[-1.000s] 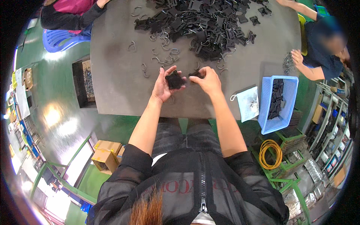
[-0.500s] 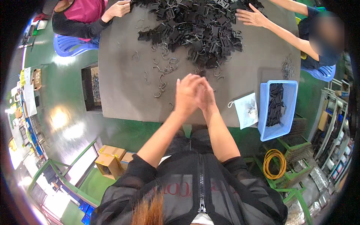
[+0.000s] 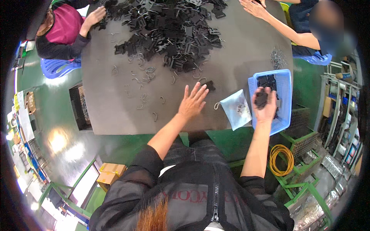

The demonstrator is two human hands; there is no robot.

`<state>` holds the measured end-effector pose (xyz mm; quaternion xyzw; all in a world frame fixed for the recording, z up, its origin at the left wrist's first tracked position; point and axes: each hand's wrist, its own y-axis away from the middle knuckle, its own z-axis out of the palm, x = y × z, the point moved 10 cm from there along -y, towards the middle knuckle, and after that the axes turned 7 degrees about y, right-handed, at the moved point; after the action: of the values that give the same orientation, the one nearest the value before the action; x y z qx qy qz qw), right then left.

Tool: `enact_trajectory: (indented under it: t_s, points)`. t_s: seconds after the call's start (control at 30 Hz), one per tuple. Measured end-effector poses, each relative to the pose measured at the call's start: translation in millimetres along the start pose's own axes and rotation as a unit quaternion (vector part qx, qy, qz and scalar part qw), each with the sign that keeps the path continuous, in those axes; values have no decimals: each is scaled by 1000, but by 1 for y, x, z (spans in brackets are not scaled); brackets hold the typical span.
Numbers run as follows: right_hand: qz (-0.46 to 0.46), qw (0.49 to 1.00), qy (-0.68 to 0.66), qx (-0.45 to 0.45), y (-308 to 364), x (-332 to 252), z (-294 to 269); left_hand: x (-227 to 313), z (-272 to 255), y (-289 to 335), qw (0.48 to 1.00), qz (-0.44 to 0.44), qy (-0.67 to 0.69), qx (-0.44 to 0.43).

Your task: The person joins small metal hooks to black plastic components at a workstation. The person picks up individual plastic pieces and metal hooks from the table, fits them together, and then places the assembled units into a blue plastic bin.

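My left hand is open just above the table, palm down with fingers spread. Its fingertips are close to a single small black plastic piece. Over the near end of a blue plastic basket, my right hand has its fingers curled round a dark black plastic piece. More black plastic pieces lie inside the basket. A large pile of similar black pieces covers the far middle of the table, with bent metal wire clips scattered at its near left.
A pale blue pouch lies left of the basket on the grey table. Small metal clips form a heap beyond the basket. Co-workers' hands reach in at far left and far right. A coiled yellow hose hangs below right.
My hands have parted. The right one has swung right to the basket with a black piece; the left one has spread its fingers over the table. The view has shifted right.
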<state>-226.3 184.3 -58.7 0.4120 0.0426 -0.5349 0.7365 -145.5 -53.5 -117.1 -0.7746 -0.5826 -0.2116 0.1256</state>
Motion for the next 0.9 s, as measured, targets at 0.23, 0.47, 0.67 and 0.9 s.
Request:
enact_trajectory:
  t_s: [0.23,0.47,0.67,0.9]
  points:
    - [-80,913,259,304,10,-127,-161,-121,-44,33,990,-102,-86,42]
    - [-445,363,768,284,37,-115,28,-172,-123,45,971,-143,-50,184]
    - [-274,410,867,-66,-14,101,97,-131,-154,-75,960,-31,-45,276]
    - [-182,406,892,-77,-39,144,61,-151,-136,-80,980,-85,-50,173]
